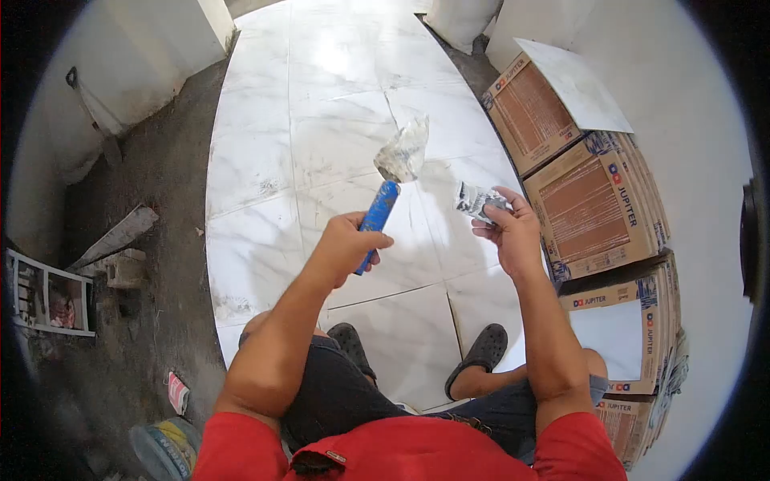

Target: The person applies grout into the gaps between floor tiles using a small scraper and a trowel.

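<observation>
My left hand [358, 242] is closed round the blue handle of a trowel [379, 210]. The trowel's blade points away from me, smeared with pale material, above the white marbled tiles [337, 152]. To the right, my right hand [509, 227] pinches a small crumpled piece, silver and white with dark marks, perhaps a packet [480, 202]. The two hands are apart, both over the tiled floor in front of my knees. What the piece holds, if anything, cannot be made out.
Cardboard tile boxes [589, 212] line the right wall, with a loose tile [573, 84] leaning on top. On the left, dark rough floor holds a shovel [96, 120], a wooden board [120, 234], a white frame [50, 293] and a bucket [164, 447].
</observation>
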Demonstrator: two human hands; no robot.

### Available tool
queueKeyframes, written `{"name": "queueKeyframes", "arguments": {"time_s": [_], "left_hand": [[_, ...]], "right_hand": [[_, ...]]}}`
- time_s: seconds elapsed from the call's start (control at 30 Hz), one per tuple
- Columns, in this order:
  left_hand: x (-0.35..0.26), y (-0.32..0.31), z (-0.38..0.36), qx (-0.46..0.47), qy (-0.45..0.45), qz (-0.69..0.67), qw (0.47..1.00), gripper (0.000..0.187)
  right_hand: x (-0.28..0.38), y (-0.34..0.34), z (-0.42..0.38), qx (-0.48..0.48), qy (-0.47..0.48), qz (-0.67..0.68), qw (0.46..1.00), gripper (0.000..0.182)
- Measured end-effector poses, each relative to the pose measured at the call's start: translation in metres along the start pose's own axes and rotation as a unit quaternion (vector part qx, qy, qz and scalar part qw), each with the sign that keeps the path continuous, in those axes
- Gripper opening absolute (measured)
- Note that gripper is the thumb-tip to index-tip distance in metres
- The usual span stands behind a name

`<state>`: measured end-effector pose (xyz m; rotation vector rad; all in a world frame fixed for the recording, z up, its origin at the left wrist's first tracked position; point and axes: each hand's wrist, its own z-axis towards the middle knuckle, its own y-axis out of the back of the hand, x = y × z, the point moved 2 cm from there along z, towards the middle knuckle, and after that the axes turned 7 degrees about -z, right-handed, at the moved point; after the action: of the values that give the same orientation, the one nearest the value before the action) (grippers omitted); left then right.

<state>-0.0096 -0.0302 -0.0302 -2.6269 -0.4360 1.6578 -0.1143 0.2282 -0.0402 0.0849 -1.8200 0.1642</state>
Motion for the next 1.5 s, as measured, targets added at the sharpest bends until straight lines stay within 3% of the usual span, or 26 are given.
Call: {"name": "queueKeyframes", "arguments": {"time_s": [0.03,0.1,0.13,0.3,0.37,0.5,0.57,0.63,0.73,0.77,0.83,0.9,0.93,0.97,1.0,1.03,1.07,1.13,1.23,1.27,1.3,1.37,1.43,1.5], "left_hand": [[0.0,-0.002,-0.004,0.003,0.012,0.019,1.0,0.025],[0.001,-0.009,-0.009,0.016,0.015,0.028,0.999,0.025],[0.003,-0.003,-0.012,0.025,0.026,0.039,0.999,0.026],[0.016,-0.014,-0.018,0.057,0.044,0.064,0.995,0.026],[0.011,-0.017,-0.026,0.063,0.044,0.059,0.995,0.024],[0.016,-0.016,-0.025,0.057,0.034,0.029,0.997,0.02],[0.02,-0.012,-0.022,0.051,0.042,0.005,0.998,0.022],[0.019,-0.005,-0.021,0.053,0.055,0.011,0.997,0.022],[0.017,-0.003,-0.022,0.047,0.045,-0.005,0.998,0.023],[0.017,-0.004,-0.022,0.045,0.034,-0.014,0.998,0.023],[0.004,0.001,-0.025,0.035,0.046,0.006,0.998,0.024],[0.019,0.006,-0.01,0.031,0.035,0.019,0.999,0.027],[0.022,0.009,-0.006,0.026,0.036,0.018,0.999,0.029],[0.01,0.007,-0.011,0.015,0.034,0.034,0.999,0.029],[0.012,0.009,-0.007,0.005,0.042,0.027,0.999,0.03],[0.004,0.006,-0.009,-0.012,0.047,0.021,0.999,0.031],[0.003,0.01,-0.007,-0.011,0.045,0.016,0.999,0.03],[-0.005,0.011,-0.005,-0.027,0.047,0.029,0.998,0.029],[-0.007,0.019,0.001,-0.072,0.058,0.037,0.995,0.037],[-0.005,0.019,0.003,-0.088,0.056,0.068,0.992,0.067],[-0.005,0.024,0.003,-0.104,0.068,0.074,0.99,0.068],[-0.006,0.021,0.008,-0.148,0.084,0.136,0.976,0.071],[-0.003,0.025,0.011,-0.161,0.092,0.115,0.976,0.073],[0.0,0.032,0.012,-0.182,0.136,0.116,0.967,0.074]], "right_hand": [[0.005,-0.004,-0.001,-0.001,0.006,0.0,1.0,0.042],[0.023,-0.01,-0.001,-0.006,0.215,-0.176,0.961,0.037],[0.026,-0.024,-0.002,-0.015,0.262,-0.229,0.937,0.036],[0.037,-0.062,-0.001,0.027,0.305,-0.405,0.862,0.034],[0.023,-0.079,0.005,0.051,0.429,-0.533,0.728,0.039],[0.001,-0.091,-0.007,0.101,0.419,-0.565,0.703,0.052],[0.003,-0.091,-0.013,0.127,0.446,-0.526,0.712,0.058],[0.003,-0.091,-0.013,0.094,0.468,-0.514,0.712,0.063],[0.009,-0.067,-0.026,0.009,0.344,-0.428,0.836,0.056],[-0.008,-0.053,-0.024,-0.041,0.289,-0.352,0.889,0.045],[-0.062,-0.029,-0.018,-0.049,0.198,-0.293,0.934,0.034],[-0.135,-0.022,-0.032,0.067,0.109,-0.434,0.892,0.027],[-0.202,-0.015,-0.037,0.18,-0.026,-0.501,0.846,0.026],[-0.229,-0.022,-0.067,0.314,-0.048,-0.548,0.774,0.025],[-0.273,-0.023,-0.091,0.486,0.019,-0.581,0.653,0.024],[-0.299,-0.035,-0.121,0.617,-0.018,-0.601,0.508,0.023],[-0.309,-0.044,-0.152,0.668,-0.009,-0.593,0.45,0.022],[-0.336,-0.056,-0.201,0.752,0.03,-0.456,0.476,0.023],[-0.352,-0.075,-0.254,0.794,-0.034,-0.352,0.495,0.03],[-0.361,-0.075,-0.276,0.814,-0.044,-0.303,0.494,0.033],[-0.363,-0.075,-0.298,0.831,-0.053,-0.253,0.492,0.037],[-0.355,-0.069,-0.304,0.842,-0.044,-0.271,0.465,0.038],[-0.348,-0.064,-0.304,0.87,0.009,-0.297,0.394,0.039],[-0.339,-0.058,-0.292,0.875,-0.023,-0.296,0.382,0.037]]}}
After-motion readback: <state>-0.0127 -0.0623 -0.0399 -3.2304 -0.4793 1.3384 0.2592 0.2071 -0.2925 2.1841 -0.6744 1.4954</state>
